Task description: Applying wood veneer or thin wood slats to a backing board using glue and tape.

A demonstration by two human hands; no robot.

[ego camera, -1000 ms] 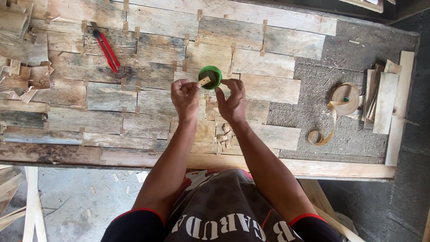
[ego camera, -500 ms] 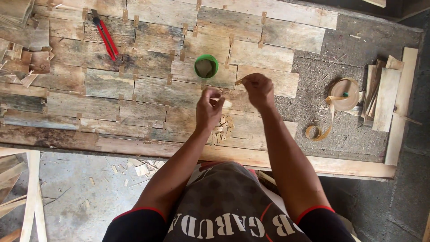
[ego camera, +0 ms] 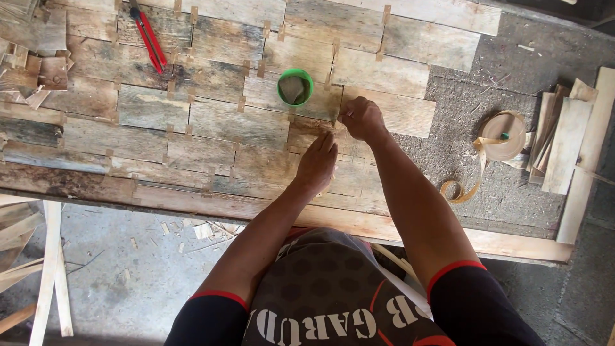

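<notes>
My left hand [ego camera: 318,163] lies flat, fingers together, on the weathered wooden planks [ego camera: 237,125] laid side by side on the bench. Just right of it and farther back, my right hand [ego camera: 362,118] has its fingers bunched and presses a small tan strip down at a seam between two planks. What its fingertips pinch is mostly hidden. A green cup [ego camera: 295,86] with grey-brown paste stands on the planks just beyond and left of both hands. Many similar tan strips [ego camera: 242,102] bridge the other seams.
A red-handled cutter [ego camera: 148,40] lies on the planks at the far left. A roll of pale veneer tape [ego camera: 503,133] with a loose tail sits on the grey board at the right, next to stacked wood offcuts [ego camera: 564,144]. Wood scraps litter the floor below the bench edge.
Both hands have left the green cup and come back toward me and to the right. The left hand now rests flat on the planks while the right presses at a seam.
</notes>
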